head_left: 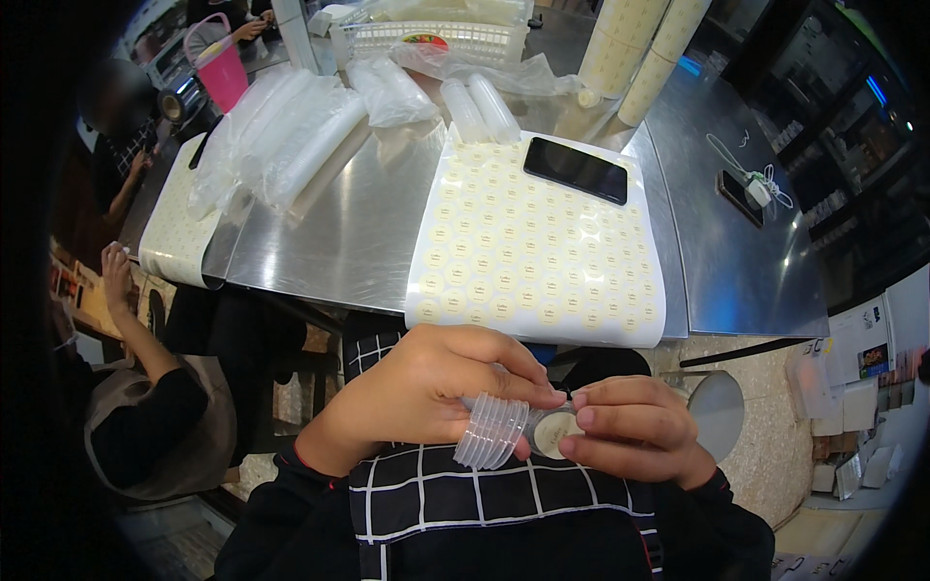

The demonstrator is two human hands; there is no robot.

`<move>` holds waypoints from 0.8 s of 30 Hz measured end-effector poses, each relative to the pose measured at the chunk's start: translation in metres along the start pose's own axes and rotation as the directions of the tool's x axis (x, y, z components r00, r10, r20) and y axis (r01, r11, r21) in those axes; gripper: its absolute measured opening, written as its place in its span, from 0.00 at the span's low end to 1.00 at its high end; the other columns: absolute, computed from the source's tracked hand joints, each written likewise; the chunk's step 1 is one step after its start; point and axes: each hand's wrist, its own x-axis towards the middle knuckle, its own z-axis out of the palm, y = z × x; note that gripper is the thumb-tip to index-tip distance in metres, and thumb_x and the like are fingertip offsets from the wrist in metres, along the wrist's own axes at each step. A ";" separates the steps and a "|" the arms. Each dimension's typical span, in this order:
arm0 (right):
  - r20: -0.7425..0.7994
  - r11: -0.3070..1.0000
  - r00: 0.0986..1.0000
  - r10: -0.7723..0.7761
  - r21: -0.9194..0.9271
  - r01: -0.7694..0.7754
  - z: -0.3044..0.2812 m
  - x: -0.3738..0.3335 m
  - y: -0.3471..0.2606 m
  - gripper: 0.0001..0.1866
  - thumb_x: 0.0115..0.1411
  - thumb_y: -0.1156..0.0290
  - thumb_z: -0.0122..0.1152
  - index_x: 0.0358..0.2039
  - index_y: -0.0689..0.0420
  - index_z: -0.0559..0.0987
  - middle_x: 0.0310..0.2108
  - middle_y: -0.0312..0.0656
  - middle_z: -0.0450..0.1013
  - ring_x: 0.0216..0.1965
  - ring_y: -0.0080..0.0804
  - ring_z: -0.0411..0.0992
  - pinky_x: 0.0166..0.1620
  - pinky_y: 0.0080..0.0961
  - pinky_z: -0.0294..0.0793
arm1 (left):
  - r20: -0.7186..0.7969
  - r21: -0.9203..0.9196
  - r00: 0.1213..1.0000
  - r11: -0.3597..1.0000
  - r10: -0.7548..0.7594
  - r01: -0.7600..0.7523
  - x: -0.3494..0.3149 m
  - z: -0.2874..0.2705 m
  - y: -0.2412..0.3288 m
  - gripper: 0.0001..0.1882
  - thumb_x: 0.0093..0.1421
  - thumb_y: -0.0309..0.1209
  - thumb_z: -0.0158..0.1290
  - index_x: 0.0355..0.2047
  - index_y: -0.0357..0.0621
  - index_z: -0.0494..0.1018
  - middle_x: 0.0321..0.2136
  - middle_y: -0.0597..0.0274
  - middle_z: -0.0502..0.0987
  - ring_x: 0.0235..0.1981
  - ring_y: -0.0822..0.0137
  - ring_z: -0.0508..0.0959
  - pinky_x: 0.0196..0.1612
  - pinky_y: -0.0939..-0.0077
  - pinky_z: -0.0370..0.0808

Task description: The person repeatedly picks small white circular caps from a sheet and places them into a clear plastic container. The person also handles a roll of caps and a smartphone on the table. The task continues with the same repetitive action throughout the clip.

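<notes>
My left hand point(441, 382) is closed round a short stack of clear plastic lids point(492, 433), held over my lap. Beside the stack, a single clear lid with a round cream sticker point(558, 435) faces up. The fingers of my right hand point(635, 426) pinch that lid by its right side and press at its top edge, where my left fingertips meet them. A large sheet of round cream stickers point(533, 252) lies on the metal table just beyond my hands, its near edge hanging over the table edge.
A black phone point(576, 169) rests on the sheet, near two clear lid stacks point(481, 108). Bagged plastic stacks point(291, 136), a white basket point(431, 41) and sticker rolls point(630, 48) stand farther back. Another phone point(741, 197) with a cable lies right. Co-workers sit at left.
</notes>
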 end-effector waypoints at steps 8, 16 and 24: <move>0.262 0.960 0.933 0.246 -0.198 -0.198 -0.014 0.009 -0.006 0.20 0.50 0.56 0.67 0.45 0.44 0.82 0.56 0.39 0.69 0.53 0.37 0.68 0.53 0.32 0.73 | -0.064 -0.082 0.994 0.993 -0.090 0.085 -0.004 -0.003 -0.008 0.22 0.41 0.37 0.71 0.37 0.41 0.83 0.34 0.57 0.82 0.36 0.64 0.83 0.39 0.76 0.78; 0.280 0.974 0.937 0.209 0.031 -0.226 -0.004 0.005 0.013 0.34 0.49 0.31 0.56 0.49 0.39 0.82 0.68 0.50 0.50 0.65 0.52 0.53 0.62 0.44 0.61 | -0.035 -0.158 0.986 0.975 -0.166 0.158 -0.005 -0.005 -0.023 0.19 0.43 0.32 0.71 0.36 0.39 0.82 0.35 0.56 0.82 0.36 0.63 0.82 0.40 0.74 0.78; 0.136 0.954 0.953 0.272 -0.170 -0.248 0.019 -0.003 0.012 0.28 0.48 0.46 0.70 0.51 0.38 0.80 0.66 0.46 0.56 0.66 0.51 0.53 0.64 0.42 0.60 | 0.028 -0.206 0.951 0.929 -0.309 0.308 -0.012 -0.004 -0.033 0.24 0.38 0.32 0.74 0.37 0.40 0.82 0.36 0.57 0.82 0.37 0.64 0.82 0.41 0.74 0.77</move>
